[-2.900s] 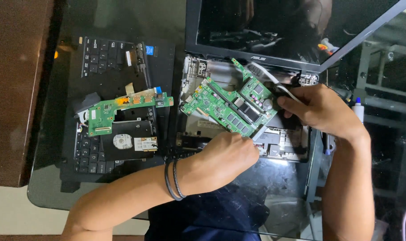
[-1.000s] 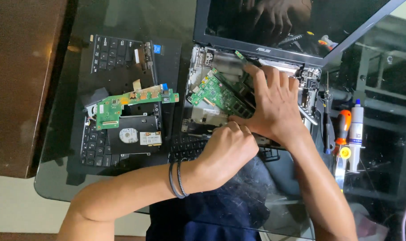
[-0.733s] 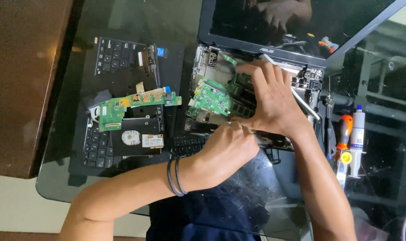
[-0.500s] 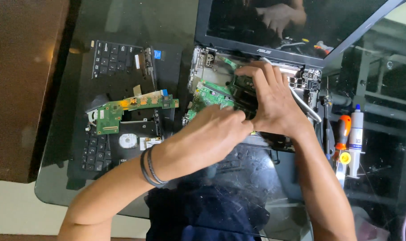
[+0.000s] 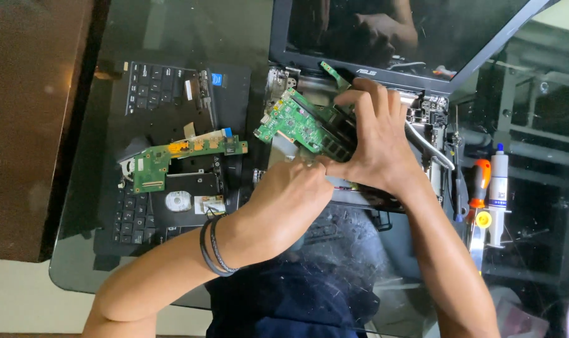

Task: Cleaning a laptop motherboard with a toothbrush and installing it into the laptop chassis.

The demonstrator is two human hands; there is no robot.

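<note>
At the far left a brown panel [image 5: 28,125] borders the dark glass worktop [image 5: 103,263]. On the glass lies a detached keyboard deck [image 5: 172,94], keys up, with a small green board [image 5: 184,153] and a coin cell [image 5: 178,201] resting on it. Right of that, the left hand [image 5: 291,200], black bands [image 5: 214,245] at its wrist, is curled with its fingertips at the lower edge of the motherboard [image 5: 297,122]; whether they pinch it cannot be told. The motherboard sits tilted over the open laptop base [image 5: 422,119], below the dark screen [image 5: 410,31]. The right hand [image 5: 375,144] lies spread flat over the board's right part, pressing down, fingers apart. Further right, an orange-handled screwdriver [image 5: 480,188] and a white syringe tube [image 5: 498,188] lie by the base.

The board looks unevenly seated, so pressing on it could flex it or snag a ribbon cable or connector underneath. The small board, loose on the deck, could slide off if knocked.

The glass is scuffed and reflective; beneath it show a dark garment and a metal frame, with pale floor at lower left.
</note>
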